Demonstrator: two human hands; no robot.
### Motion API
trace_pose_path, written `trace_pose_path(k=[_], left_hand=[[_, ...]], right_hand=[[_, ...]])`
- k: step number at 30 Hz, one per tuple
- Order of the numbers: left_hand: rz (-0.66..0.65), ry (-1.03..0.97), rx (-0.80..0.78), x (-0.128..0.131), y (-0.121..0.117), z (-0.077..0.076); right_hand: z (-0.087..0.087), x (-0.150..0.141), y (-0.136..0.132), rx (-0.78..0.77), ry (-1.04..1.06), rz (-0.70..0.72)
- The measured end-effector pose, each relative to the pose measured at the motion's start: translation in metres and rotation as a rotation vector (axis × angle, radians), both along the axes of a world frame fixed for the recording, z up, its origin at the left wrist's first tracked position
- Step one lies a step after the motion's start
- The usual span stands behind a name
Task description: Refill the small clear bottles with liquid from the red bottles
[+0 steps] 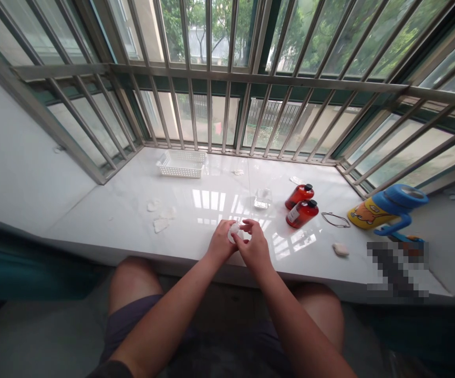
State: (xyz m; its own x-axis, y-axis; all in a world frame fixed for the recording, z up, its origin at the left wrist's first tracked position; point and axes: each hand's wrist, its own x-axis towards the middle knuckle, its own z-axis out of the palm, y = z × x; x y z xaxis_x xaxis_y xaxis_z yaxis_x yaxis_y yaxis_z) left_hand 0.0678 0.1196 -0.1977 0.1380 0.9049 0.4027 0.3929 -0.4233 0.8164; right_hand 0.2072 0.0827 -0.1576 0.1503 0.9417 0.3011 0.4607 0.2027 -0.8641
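A small whitish, translucent rounded object [234,231] is between my hands, just above the front part of the white sill. My left hand [223,240] is closed around it from the left. My right hand [254,242] has its thumb against the object and its bent fingers curled beside it, with a gap showing between thumb and forefinger. Fingers partly cover the object, so its exact kind is unclear. Beyond my hands lies a small clear box [262,198]. To the right, two red bottles [303,214] with black caps stand close together.
A white perforated basket [182,164] sits by the window bars. Crumpled white pieces [162,224] lie to the left. At right are a thin dark loop [335,220], a pale lump [340,250] and a blue-and-yellow flask [383,207]. A blurred patch covers something near the right front edge.
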Motion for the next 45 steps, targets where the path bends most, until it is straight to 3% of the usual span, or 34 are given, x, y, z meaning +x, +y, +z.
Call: trace_pose_path(k=[4,8,20,24,30,35,41,45], left_hand=[[-0.005,0.010,0.023,0.000,0.000,-0.001],[0.000,0.014,0.009,-0.001,0.000,0.000],[-0.006,-0.014,-0.025,-0.001,-0.002,0.004],[-0.009,-0.001,-0.008,-0.002,-0.002,0.003],[-0.047,-0.012,-0.008,-0.003,-0.002,0.006],[-0.019,-0.018,-0.008,-0.002,-0.002,0.006],[-0.051,-0.051,-0.028,-0.003,-0.003,0.005],[-0.027,-0.039,-0.039,-0.003,-0.002,0.005]], right_hand=[[-0.002,0.002,-0.003,0.030,0.029,0.041],[-0.002,0.000,-0.006,-0.039,0.080,0.108],[-0.010,-0.001,0.004,-0.015,0.033,-0.034],[-0.013,-0.003,0.000,0.040,0.016,-0.021],[-0.018,-0.002,-0.009,0.028,0.093,0.108],[-0.022,0.002,-0.010,0.044,0.093,0.008],[-0.020,-0.002,-0.014,0.043,0.107,0.134],[-0.023,-0.001,-0.014,0.011,0.119,0.042]])
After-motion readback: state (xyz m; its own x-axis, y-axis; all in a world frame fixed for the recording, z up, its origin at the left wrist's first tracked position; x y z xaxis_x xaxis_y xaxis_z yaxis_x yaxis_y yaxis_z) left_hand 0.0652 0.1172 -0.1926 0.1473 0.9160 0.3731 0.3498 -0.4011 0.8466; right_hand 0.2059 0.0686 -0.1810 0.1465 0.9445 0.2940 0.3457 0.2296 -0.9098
